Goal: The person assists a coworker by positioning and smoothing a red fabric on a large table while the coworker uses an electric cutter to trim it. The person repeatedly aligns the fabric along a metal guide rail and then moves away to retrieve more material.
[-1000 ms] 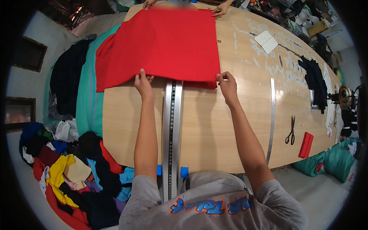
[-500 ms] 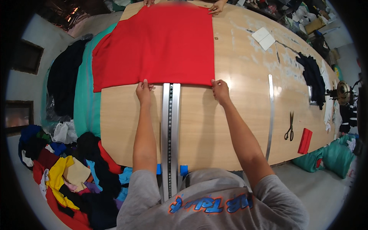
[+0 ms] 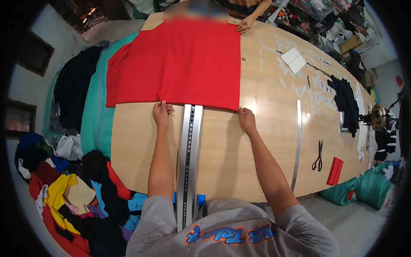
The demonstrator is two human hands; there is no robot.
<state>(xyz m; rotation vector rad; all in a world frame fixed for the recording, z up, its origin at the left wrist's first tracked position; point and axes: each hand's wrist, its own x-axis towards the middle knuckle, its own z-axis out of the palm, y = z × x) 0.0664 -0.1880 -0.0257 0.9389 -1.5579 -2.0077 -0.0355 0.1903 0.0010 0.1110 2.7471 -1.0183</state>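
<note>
A wide sheet of red fabric (image 3: 188,64) lies spread over the far half of the wooden table (image 3: 222,158). My left hand (image 3: 162,115) pinches its near edge left of the middle, fingers closed on the cloth. At the near right corner, my right hand (image 3: 245,120) grips the same fabric between thumb and fingers. Across the table a co-worker's hand (image 3: 245,25) touches the far right corner of the cloth. A metal rail with a row of holes (image 3: 186,167) runs from under the near edge toward my body, between my forearms.
To the right lie a long metal ruler (image 3: 297,145), black scissors (image 3: 317,156), a folded red piece (image 3: 335,171), a white notebook (image 3: 293,61) and dark cloth (image 3: 346,103). A green wrapped bundle (image 3: 96,111) borders the left side. Mixed garments (image 3: 77,192) pile up at lower left.
The whole scene sits lower in view now, so more of the co-worker shows at the far side. Both my hands keep their hold on the fabric's near edge.
</note>
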